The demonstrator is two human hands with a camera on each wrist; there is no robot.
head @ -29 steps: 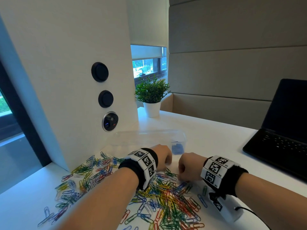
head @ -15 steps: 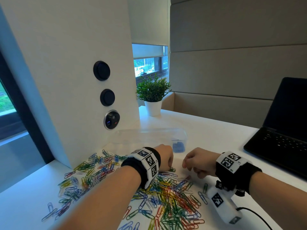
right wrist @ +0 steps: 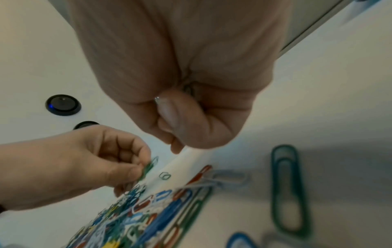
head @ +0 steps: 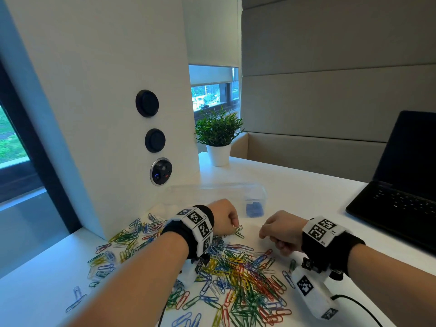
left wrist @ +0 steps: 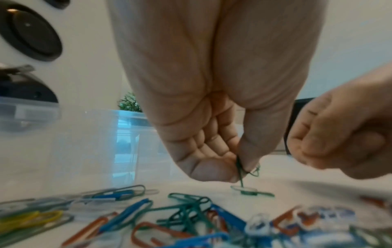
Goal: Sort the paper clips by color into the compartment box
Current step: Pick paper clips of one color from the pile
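Left hand (left wrist: 203, 134) pinches green paper clips (left wrist: 240, 169), slim wire loops.

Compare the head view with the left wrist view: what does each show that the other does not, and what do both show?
Head view only: the laptop, the blue clips already in the compartment box, and the whole multicolored clip pile.

Left wrist view only: the thumb and fingertips pinching green paper clips from below, close up.

Both: the left hand gripping green clips, the right hand curled nearby, the clear box and the potted plant.
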